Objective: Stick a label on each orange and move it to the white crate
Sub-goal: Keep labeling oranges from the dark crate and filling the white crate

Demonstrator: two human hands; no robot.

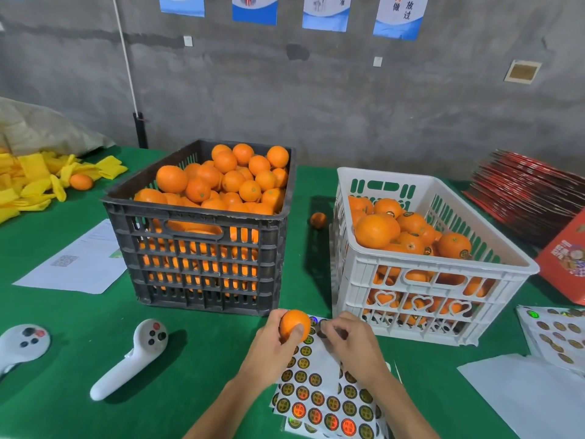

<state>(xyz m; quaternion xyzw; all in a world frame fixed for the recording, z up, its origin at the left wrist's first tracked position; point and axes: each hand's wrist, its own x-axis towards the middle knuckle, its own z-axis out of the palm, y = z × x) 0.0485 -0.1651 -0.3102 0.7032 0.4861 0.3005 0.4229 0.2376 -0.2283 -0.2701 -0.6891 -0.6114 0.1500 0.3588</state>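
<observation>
On the green felt table (79, 327), going left to right, the black crate (202, 248) stands heaped with smooth, glossy unlabelled fruit, its walls a hard slotted plastic. In front of it the left hand (272, 340) has its grip curled round a single orange (294, 324), thumb across the near face, holding it just above the sticker sheet (319, 394). Right beside the orange, on its right, the right hand (351, 343) pinches what looks like a small round label (323, 327) between thumb and forefinger, almost touching the peel. So the label only has to travel left onto the fruit, I'd say. The sheet is slick backing paper with rows of shiny dark discs. Beyond the right hand the white crate (421, 280), part filled with labelled oranges, sits near, to the right
</observation>
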